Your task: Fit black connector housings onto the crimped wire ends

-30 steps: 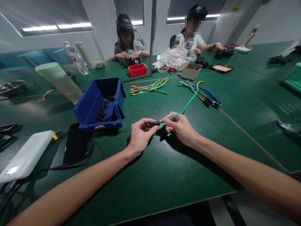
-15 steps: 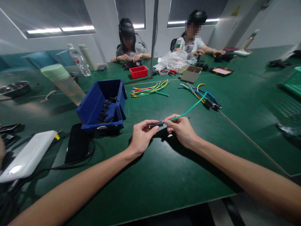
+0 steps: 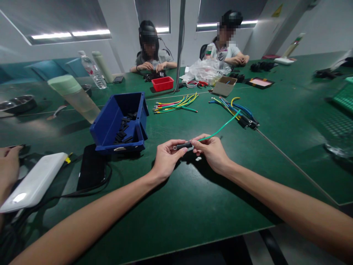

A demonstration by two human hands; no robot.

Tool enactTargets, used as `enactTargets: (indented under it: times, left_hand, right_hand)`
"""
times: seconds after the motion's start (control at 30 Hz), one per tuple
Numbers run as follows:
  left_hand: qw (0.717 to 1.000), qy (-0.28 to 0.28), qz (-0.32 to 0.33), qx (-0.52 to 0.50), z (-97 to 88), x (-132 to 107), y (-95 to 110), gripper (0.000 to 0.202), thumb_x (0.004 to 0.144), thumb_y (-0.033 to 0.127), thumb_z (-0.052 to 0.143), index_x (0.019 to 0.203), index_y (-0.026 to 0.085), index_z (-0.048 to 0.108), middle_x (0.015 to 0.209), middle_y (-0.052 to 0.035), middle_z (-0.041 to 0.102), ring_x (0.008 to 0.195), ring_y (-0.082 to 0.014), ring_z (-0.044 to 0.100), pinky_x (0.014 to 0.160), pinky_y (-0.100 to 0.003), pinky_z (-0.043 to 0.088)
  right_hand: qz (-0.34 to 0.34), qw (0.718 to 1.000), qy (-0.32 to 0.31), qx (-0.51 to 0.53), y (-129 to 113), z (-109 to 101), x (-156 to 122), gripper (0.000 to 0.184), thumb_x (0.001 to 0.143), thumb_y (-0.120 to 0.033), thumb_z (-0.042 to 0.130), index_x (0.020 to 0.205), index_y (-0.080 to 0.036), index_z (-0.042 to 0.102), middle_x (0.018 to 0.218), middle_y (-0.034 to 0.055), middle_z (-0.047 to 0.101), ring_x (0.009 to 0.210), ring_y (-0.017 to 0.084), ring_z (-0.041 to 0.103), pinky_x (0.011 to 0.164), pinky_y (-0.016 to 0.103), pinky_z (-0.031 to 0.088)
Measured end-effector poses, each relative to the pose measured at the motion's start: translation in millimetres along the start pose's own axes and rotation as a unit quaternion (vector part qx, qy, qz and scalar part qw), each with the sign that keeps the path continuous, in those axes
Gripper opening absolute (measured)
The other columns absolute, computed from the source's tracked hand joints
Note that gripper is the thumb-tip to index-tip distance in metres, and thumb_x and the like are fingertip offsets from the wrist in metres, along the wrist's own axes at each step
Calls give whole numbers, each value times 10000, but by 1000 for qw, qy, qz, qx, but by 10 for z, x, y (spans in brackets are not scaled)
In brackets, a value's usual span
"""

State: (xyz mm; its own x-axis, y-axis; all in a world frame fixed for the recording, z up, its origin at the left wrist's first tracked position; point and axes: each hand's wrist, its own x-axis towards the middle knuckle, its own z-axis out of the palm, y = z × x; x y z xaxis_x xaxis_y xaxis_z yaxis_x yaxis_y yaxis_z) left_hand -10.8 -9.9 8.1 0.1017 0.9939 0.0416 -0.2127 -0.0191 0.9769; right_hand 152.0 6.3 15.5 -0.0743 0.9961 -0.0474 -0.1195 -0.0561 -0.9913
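Black sleeve [image 3: 184,146] on green wire [image 3: 220,129], pinched from both sides

The black sleeve is a short, dark, matte tube with a paler tip at its nine o'clock end. It sits over the end of the thin, bright green wire, and both are held just above the green table [image 3: 193,206] near the middle of the view. The left hand [image 3: 165,158] clamps the sleeve between thumb and forefinger. The right hand [image 3: 211,151] pinches the green wire where it leaves the sleeve, its other fingers curled in.

The wire arcs away toward two o'clock, its far end near a bundle of wires with black ends [image 3: 239,114]. A small white scrap [image 3: 198,159] lies on the table beneath the hands. At twelve o'clock lies a loose sheaf of coloured wires [image 3: 176,104]. At ten o'clock stands a blue bin [image 3: 110,121] holding black pieces [image 3: 124,130]. Far out at nine o'clock, another person's hand [image 3: 8,165] is beside a white slab [image 3: 33,182].
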Motion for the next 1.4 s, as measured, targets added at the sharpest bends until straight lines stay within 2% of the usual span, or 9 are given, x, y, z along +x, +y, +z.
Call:
enactTargets:
  times: [0.13,0.33,0.97,1.4]
  left_hand:
    - [1000,-3,10,3,4,6,5,306,710,262,776,988,161,695,953,-63,748,861,-174,699,857,-333,538]
    - [999,-5,22,33,5,8,5,291,782,302,710,1035,161,680,872,-54,745,777,-155,697,765,-300,551]
    - [998,40,35,26,15,-8,23,303,744,268,732,1018,149,680,778,-29,714,701,-137,679,737,-294,560]
    - [999,26,12,44,20,-1,21,296,728,261,739,1001,152,699,745,-23,713,673,-135,667,713,-284,545]
  right_hand:
    - [-3,1000,5,4,-3,2,6,309,658,-423,802,753,-160,668,545,-10,604,484,86,536,462,209,418]
    - [-23,999,21,6,10,-3,10,310,661,-423,801,767,-163,670,572,-4,621,494,92,548,463,212,413]
    - [-28,999,24,15,-17,30,-15,307,666,-419,797,756,-169,641,544,-17,606,470,92,548,452,212,410]
    - [-24,999,23,17,-14,11,-8,304,663,-416,800,770,-173,652,564,-15,616,469,92,547,448,214,417]
